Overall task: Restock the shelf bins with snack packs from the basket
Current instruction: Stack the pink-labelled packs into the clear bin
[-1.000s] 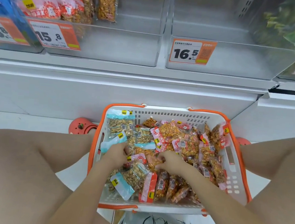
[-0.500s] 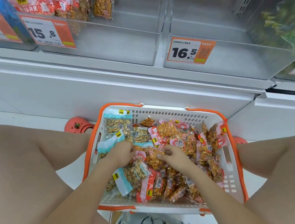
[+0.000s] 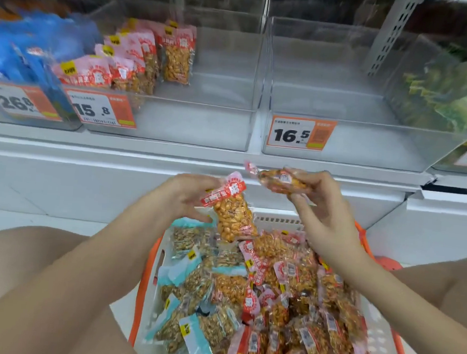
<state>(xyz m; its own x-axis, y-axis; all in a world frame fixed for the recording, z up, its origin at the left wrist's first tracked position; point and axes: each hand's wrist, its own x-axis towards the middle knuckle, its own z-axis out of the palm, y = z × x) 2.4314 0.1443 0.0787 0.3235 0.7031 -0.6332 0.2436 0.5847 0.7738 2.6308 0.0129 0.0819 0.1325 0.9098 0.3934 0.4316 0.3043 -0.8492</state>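
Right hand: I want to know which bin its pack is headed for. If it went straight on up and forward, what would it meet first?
Probably the clear front wall of the 16.5 bin, directly above the right hand; depth is unclear.

Both forearms reach forward from the bottom corners, raised and angled in toward each other. The left hand (image 3: pixel 186 198) has thumb and fingers curled, gripping something at about mid-frame. The right hand (image 3: pixel 319 208) sits slightly higher, wrist bent, fingertips pinching what it holds. The two hands are close together but not touching. Bare knees show at both sides.
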